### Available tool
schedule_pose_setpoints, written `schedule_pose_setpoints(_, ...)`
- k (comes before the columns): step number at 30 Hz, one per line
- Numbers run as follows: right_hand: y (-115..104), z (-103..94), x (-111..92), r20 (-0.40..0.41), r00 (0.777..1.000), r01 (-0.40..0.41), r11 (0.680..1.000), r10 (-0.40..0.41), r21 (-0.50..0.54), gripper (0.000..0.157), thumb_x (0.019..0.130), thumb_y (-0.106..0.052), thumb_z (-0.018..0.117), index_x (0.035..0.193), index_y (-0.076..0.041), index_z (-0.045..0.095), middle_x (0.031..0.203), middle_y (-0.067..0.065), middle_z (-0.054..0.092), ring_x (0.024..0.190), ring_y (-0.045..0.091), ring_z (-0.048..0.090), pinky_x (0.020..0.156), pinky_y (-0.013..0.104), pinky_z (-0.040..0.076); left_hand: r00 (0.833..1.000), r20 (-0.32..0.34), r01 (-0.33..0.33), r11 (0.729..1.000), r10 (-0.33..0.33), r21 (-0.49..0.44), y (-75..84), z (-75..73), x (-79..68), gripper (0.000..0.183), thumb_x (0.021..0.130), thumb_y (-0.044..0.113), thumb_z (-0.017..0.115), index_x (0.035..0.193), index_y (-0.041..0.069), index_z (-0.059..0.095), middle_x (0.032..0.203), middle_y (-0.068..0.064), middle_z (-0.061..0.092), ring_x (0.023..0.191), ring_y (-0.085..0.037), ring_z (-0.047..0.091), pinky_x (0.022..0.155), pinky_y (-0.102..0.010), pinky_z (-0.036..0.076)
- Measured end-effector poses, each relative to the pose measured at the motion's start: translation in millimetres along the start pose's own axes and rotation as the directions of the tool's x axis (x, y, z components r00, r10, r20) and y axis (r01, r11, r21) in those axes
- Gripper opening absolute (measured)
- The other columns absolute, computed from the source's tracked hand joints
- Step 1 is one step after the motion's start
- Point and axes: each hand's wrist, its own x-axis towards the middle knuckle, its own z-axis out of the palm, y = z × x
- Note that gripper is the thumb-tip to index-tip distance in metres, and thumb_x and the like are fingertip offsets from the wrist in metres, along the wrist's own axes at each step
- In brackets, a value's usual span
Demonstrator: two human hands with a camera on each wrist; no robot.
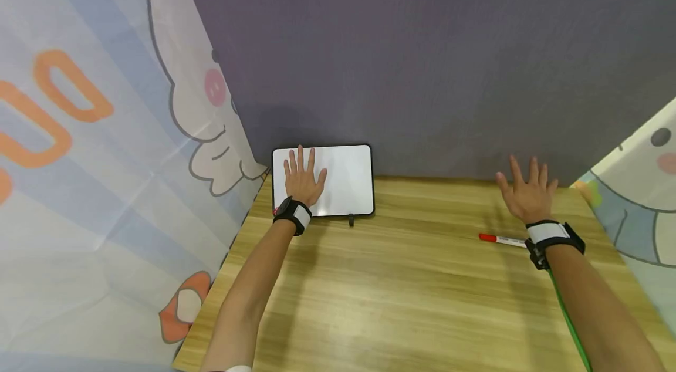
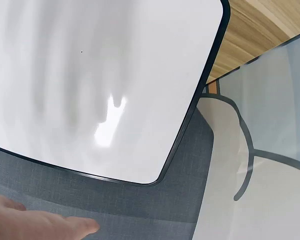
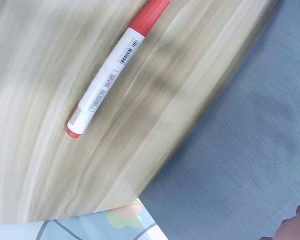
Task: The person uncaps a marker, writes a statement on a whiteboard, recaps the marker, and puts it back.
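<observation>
Whiteboard (image 1: 345,178), black rim, at far left part of wood table (image 1: 422,290); its far part overlaps the gray surface (image 1: 412,67) in head view, can't tell if it lies flat or leans. Small black tab (image 1: 351,220) at the whiteboard's near edge, right of its middle. Small red mark (image 1: 276,210) at its near left corner.

Left hand (image 1: 303,185) over the whiteboard's left half, palm down, fingers straight and spread, grips nothing. Soft shadows on the board; contact not clear.

Right hand (image 1: 530,199) well to the right of the whiteboard, fingers straight and fanned out, grips nothing. Marker (image 3: 112,76), white body, red cap and red end, lies on the table right of the whiteboard, cap end toward it; head view has its other end hidden at the right wrist strap (image 1: 551,237).

Left wrist strap (image 1: 293,216) at the whiteboard's near left edge, black with white patch, same as the right one. Green cord (image 1: 568,317) along the right forearm. Cartoon-print sheet (image 1: 132,213) left of the whiteboard.
</observation>
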Motion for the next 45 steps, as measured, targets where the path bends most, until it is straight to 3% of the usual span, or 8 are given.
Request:
schedule_pose_setpoints(8,2.7,-11.9,11.9,0.012,1.000,0.018,1.000,-0.018,-0.007,0.069,0.096,-0.059,0.015,0.151,-0.019,0.005,0.151,0.034,-0.004,0.136,0.057,-0.003,0.101,0.075,-0.001,0.998,-0.065,0.007,1.000,-0.008,-0.009,1.1,-2.6,10.5,0.064,0.097,0.049,0.032,0.150,0.015,0.019,0.155,-0.020,0.013,0.145,-0.037,0.008,0.117,-0.052,0.009)
schedule_pose_setpoints(11,6.1,-16.0,12.7,0.005,1.000,0.016,1.000,-0.016,-0.004,0.068,0.097,-0.057,0.014,0.151,-0.018,0.006,0.150,0.035,-0.002,0.136,0.056,-0.002,0.102,0.074,0.000,0.992,-0.125,-0.003,1.000,0.000,-0.023,-2.0,-1.8,11.7,0.055,0.096,0.040,0.039,0.142,0.010,0.033,0.145,-0.023,0.032,0.136,-0.038,0.028,0.111,-0.051,0.024)
schedule_pose_setpoints(14,9.4,-18.6,12.7,-0.019,0.999,0.029,0.999,-0.030,-0.024,0.066,0.098,-0.053,0.015,0.150,-0.012,0.013,0.143,0.040,0.017,0.132,0.058,0.014,0.101,0.072,0.010,0.986,-0.167,-0.013,0.999,0.005,-0.043,-8.3,0.8,7.6,0.037,0.094,0.028,0.046,0.121,0.002,0.049,0.118,-0.021,0.053,0.108,-0.037,0.052,0.093,-0.047,0.042)
schedule_pose_setpoints(19,14.3,-13.7,2.8,-0.024,0.992,0.116,0.986,-0.120,-0.122,0.050,0.102,-0.031,0.028,0.134,0.006,0.035,0.111,0.042,0.048,0.098,0.058,0.045,0.081,0.067,0.034,0.997,-0.006,0.074,0.989,-0.075,-0.128,-25.8,10.2,-17.5,0.026,0.092,0.020,0.051,0.102,-0.002,0.060,0.089,-0.020,0.064,0.076,-0.034,0.062,0.066,-0.044,0.051)
schedule_pose_setpoints(24,21.4,-3.8,-9.3,-0.008,0.985,0.170,0.973,-0.173,-0.155,0.033,0.098,-0.012,0.042,0.122,0.009,0.046,0.086,0.031,0.059,0.072,0.047,0.055,0.060,0.058,0.042,0.966,0.201,0.183,0.980,-0.164,-0.083,-39.5,23.5,-39.1,0.028,0.093,0.026,0.048,0.088,0.001,0.061,0.082,-0.018,0.065,0.069,-0.031,0.062,0.056,-0.040,0.048)
schedule_pose_setpoints(33,32.2,3.8,-23.5,0.084,0.975,0.215,0.966,-0.204,-0.147,0.026,0.093,-0.011,0.053,0.106,0.011,0.058,0.075,0.022,0.063,0.060,0.031,0.057,0.051,0.044,0.045,0.948,0.245,0.235,0.967,-0.204,-0.103,-34.5,27.4,-49.0,0.032,0.091,0.030,0.051,0.076,0.003,0.060,0.074,-0.017,0.064,0.059,-0.027,0.057,0.048,-0.035,0.040)
schedule_pose_setpoints(39,34.0,19.0,-27.5,0.145,0.955,0.273,0.958,-0.258,-0.088,0.016,0.086,-0.005,0.059,0.094,0.008,0.064,0.081,0.023,0.066,0.067,0.033,0.061,0.059,0.046,0.049,0.938,0.266,0.248,0.967,-0.224,-0.060,-33.9,38.7,-49.4,0.036,0.091,0.033,0.053,0.070,0.004,0.059,0.069,-0.015,0.064,0.056,-0.025,0.058,0.046,-0.033,0.041)
schedule_pose_setpoints(45,44.9,36.9,-36.3,0.137,0.957,0.271,0.958,-0.257,-0.097,0.029,0.079,-0.003,0.067,0.104,0.010,0.063,0.090,0.030,0.064,0.071,0.039,0.061,0.058,0.045,0.049,0.941,0.269,0.238,0.967,-0.207,-0.087,-31.1,48.1,-52.1,0.042,0.090,0.031,0.057,0.057,0.006,0.053,0.058,-0.012,0.061,0.050,-0.022,0.055,0.044,-0.030,0.040)
